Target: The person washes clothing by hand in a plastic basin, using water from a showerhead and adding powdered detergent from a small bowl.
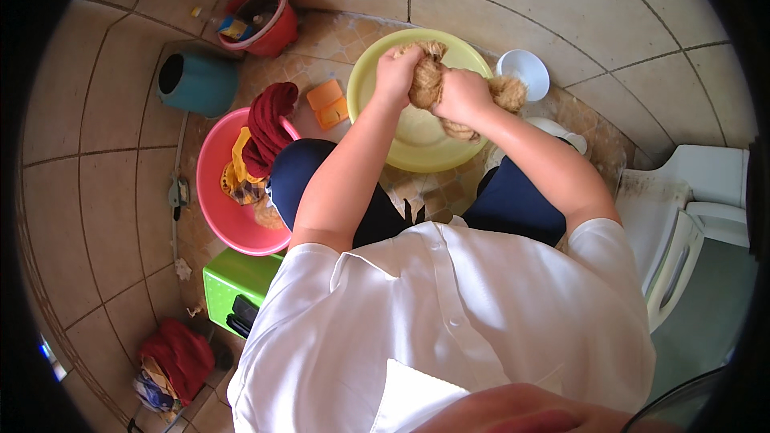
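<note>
A bunched tan fluffy cloth (426, 81) is twisted between my two hands above a pale yellow basin (415, 153). My left hand (398, 75) grips its upper left part. Lower and to the right, my right hand (464, 93) is closed around the middle. One end of the cloth hangs past my right hand, over the basin's right rim. Some liquid appears to lie in the basin, though its depth is hard to tell.
A pink basin (210, 192) of clothes, with a dark red cloth (267, 126) over its rim, stands by my left knee. Around are an orange soap box (328, 105), a white bowl (523, 74), a red bucket (286, 27), a teal bucket (207, 84), a green stool (231, 282) and a white appliance (704, 180).
</note>
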The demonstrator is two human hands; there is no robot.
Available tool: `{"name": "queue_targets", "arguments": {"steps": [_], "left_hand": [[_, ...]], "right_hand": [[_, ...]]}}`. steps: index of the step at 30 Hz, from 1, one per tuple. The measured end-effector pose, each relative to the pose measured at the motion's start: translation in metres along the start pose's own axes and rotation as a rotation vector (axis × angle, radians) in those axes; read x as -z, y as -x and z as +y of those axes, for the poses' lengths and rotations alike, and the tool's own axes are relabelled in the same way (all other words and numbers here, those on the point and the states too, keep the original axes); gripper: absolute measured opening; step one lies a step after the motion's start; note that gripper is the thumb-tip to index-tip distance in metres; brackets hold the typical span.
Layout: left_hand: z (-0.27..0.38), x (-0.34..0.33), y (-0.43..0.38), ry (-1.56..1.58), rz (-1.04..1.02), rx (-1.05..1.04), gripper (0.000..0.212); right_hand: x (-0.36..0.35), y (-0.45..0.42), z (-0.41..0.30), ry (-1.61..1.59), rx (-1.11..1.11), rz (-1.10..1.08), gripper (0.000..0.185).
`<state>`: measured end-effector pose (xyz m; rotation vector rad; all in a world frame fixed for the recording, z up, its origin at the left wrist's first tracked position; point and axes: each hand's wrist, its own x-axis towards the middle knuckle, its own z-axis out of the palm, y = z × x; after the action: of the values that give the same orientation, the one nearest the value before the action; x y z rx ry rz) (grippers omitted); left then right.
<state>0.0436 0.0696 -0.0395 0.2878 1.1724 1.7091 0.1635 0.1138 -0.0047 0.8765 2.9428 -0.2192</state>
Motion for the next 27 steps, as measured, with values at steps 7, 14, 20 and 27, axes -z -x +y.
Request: {"name": "queue_targets", "arguments": {"steps": [7,14,20,27], "left_hand": [[0.021,-0.018,0.018,0.109,-0.027,-0.088,0.002],[0.022,-0.015,0.024,-0.038,-0.062,-0.112,0.003],[0.04,-0.011,0.014,0.003,0.06,-0.363,0.015],[0.058,-0.014,0.019,0.064,0.062,-0.406,0.022]], "right_hand": [[-0.012,0.002,0.013,-1.005,-0.031,-0.098,0.053],[-0.009,0.006,0.014,-1.084,-0.055,-0.248,0.061],[-0.012,-0.017,0.057,-1.504,-0.112,-0.188,0.089],[-0.048,-0.01,0.027,-2.1,-1.159,-0.207,0.081]]}}
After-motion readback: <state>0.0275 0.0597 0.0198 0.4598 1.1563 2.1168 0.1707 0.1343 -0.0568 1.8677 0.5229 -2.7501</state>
